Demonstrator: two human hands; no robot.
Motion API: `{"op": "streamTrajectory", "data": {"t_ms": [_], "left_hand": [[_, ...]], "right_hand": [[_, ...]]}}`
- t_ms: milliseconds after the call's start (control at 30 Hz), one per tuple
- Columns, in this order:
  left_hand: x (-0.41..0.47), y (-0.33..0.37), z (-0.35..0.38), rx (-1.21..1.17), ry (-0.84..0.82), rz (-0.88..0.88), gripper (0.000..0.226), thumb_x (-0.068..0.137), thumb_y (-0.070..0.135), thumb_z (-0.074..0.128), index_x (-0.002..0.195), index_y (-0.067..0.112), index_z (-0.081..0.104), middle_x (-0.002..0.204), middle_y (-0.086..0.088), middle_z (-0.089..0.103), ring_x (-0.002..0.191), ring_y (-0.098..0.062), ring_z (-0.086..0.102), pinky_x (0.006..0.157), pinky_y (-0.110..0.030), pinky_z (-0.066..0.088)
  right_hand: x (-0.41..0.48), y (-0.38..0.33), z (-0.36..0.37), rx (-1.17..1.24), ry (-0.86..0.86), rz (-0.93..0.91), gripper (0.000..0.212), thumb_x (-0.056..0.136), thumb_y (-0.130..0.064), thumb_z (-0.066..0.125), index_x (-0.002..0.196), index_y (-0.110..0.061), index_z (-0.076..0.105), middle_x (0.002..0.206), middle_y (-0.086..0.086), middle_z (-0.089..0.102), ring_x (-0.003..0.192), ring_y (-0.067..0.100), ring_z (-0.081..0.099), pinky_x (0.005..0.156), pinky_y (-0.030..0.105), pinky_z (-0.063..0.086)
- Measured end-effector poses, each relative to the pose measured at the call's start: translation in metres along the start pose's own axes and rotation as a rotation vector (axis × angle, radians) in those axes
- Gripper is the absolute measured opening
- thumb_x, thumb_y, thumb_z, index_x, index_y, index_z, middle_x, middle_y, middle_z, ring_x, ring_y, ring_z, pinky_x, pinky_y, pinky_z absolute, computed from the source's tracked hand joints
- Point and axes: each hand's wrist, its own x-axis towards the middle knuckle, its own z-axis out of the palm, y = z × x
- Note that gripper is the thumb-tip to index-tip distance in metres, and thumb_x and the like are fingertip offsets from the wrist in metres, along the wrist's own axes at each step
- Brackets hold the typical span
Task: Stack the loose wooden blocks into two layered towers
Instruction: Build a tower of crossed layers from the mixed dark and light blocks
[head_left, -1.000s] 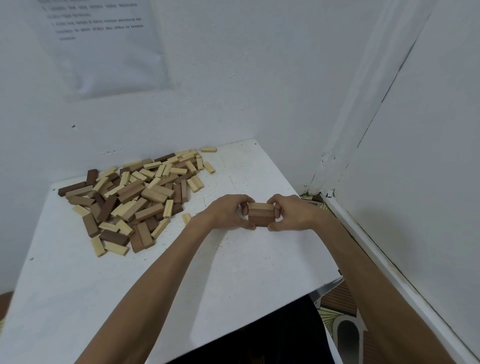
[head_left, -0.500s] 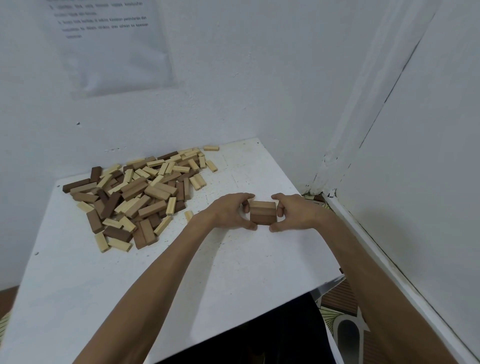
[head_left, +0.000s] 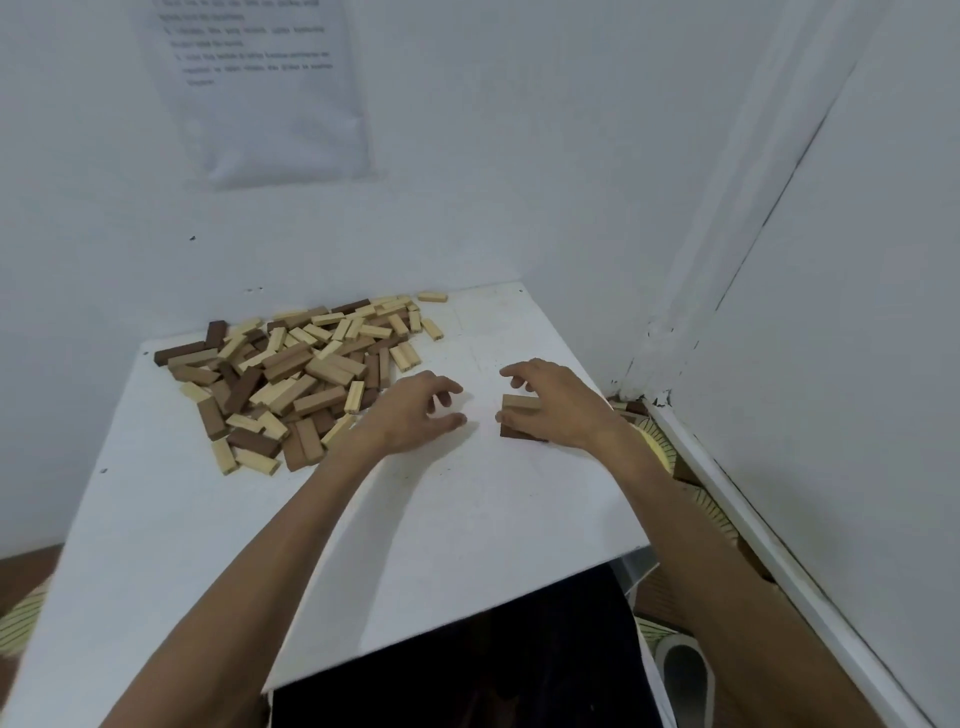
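A small stack of brown blocks (head_left: 519, 410), pale one on top and dark one at the bottom, stands on the white table (head_left: 457, 519) near its right edge. My right hand (head_left: 558, 405) arches over the stack from the right. Its thumb lies against the stack's near left side and its fingers are spread loosely above the far side. My left hand (head_left: 415, 410) hovers a little to the left of the stack, fingers loosely curled, holding nothing. The pile of loose light and dark blocks (head_left: 291, 374) lies at the table's far left.
A single pale block (head_left: 432, 296) lies at the table's back edge. White walls close in behind and on the right. A printed sheet (head_left: 260, 88) hangs on the back wall. A few blocks (head_left: 629, 408) lie on the floor in the right corner.
Both hands gripped the small stack before. My left hand has now let go and drawn away to the left, and my right hand's fingers have loosened and lifted.
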Motion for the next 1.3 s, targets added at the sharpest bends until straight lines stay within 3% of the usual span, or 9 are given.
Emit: {"op": "streamTrajectory", "data": {"t_ms": [100,200,333,467,600,800,1033,1133,1300], "left_hand": [[-0.020,-0.009,-0.018,0.083,0.042,-0.045,0.045,0.093,0.044,0.069,0.133,0.024,0.061,0.113,0.010,0.063,0.095,-0.010,0.059,0.081,-0.031,0.050],[-0.047,-0.023,-0.033,0.156,0.109,-0.124,0.042,0.093,0.042,0.067,0.132,0.026,0.061,0.118,0.008,0.065,0.104,-0.015,0.061,0.084,-0.038,0.053],[-0.085,-0.041,-0.048,0.253,0.206,-0.236,0.034,0.089,0.035,0.069,0.120,0.022,0.065,0.110,0.004,0.065,0.102,-0.022,0.061,0.076,-0.038,0.053],[-0.115,-0.053,-0.057,0.259,0.235,-0.351,0.043,0.089,0.028,0.069,0.130,0.022,0.063,0.118,-0.001,0.064,0.108,-0.026,0.060,0.080,-0.040,0.054],[-0.131,-0.057,-0.053,0.162,0.330,-0.451,0.034,0.091,0.027,0.064,0.124,0.018,0.062,0.116,-0.003,0.065,0.107,-0.027,0.062,0.079,-0.042,0.055],[-0.131,-0.058,-0.028,0.013,0.484,-0.568,0.052,0.090,0.040,0.067,0.133,0.016,0.050,0.117,-0.006,0.059,0.104,-0.028,0.059,0.073,-0.037,0.049],[-0.120,-0.054,-0.012,-0.017,0.613,-0.699,0.072,0.092,0.044,0.062,0.148,0.007,0.037,0.123,-0.016,0.057,0.114,-0.034,0.057,0.081,-0.044,0.053],[-0.118,-0.055,-0.011,-0.002,0.568,-0.705,0.076,0.088,0.039,0.067,0.148,0.006,0.035,0.122,-0.017,0.057,0.114,-0.035,0.055,0.079,-0.044,0.052],[-0.120,-0.058,-0.012,0.081,0.511,-0.709,0.091,0.079,0.035,0.072,0.154,0.005,0.029,0.126,-0.017,0.057,0.120,-0.035,0.050,0.088,-0.044,0.051]], "right_hand": [[0.004,-0.024,0.008,-0.029,-0.016,-0.067,0.052,0.091,-0.047,0.072,0.137,-0.029,0.058,0.133,-0.010,0.060,0.121,0.011,0.055,0.099,0.033,0.048],[0.008,-0.050,0.019,-0.060,-0.063,-0.150,0.047,0.095,-0.045,0.068,0.137,-0.025,0.059,0.139,-0.006,0.059,0.124,0.015,0.056,0.101,0.037,0.048],[0.017,-0.085,0.036,-0.071,-0.112,-0.239,0.043,0.099,-0.038,0.065,0.138,-0.021,0.060,0.142,-0.001,0.058,0.127,0.018,0.055,0.103,0.037,0.047],[0.029,-0.116,0.052,-0.067,-0.125,-0.319,0.040,0.099,-0.032,0.065,0.137,-0.018,0.062,0.139,0.001,0.061,0.130,0.018,0.053,0.102,0.034,0.046],[0.043,-0.139,0.070,-0.070,-0.150,-0.349,0.035,0.099,-0.031,0.065,0.132,-0.019,0.065,0.133,0.000,0.064,0.124,0.018,0.056,0.100,0.036,0.049],[0.064,-0.159,0.088,-0.099,-0.166,-0.369,0.032,0.100,-0.019,0.061,0.132,-0.014,0.065,0.128,0.004,0.065,0.116,0.022,0.060,0.089,0.035,0.050],[0.091,-0.166,0.106,-0.155,-0.090,-0.400,0.043,0.100,-0.004,0.047,0.142,-0.013,0.055,0.142,0.003,0.057,0.127,0.025,0.054,0.101,0.044,0.049],[0.094,-0.167,0.109,-0.132,-0.079,-0.407,0.048,0.100,-0.003,0.047,0.147,-0.014,0.050,0.145,0.005,0.055,0.129,0.026,0.052,0.103,0.046,0.048],[0.094,-0.161,0.114,-0.118,-0.057,-0.373,0.053,0.098,-0.005,0.059,0.148,-0.014,0.046,0.137,0.006,0.056,0.126,0.026,0.049,0.090,0.036,0.046]]}}
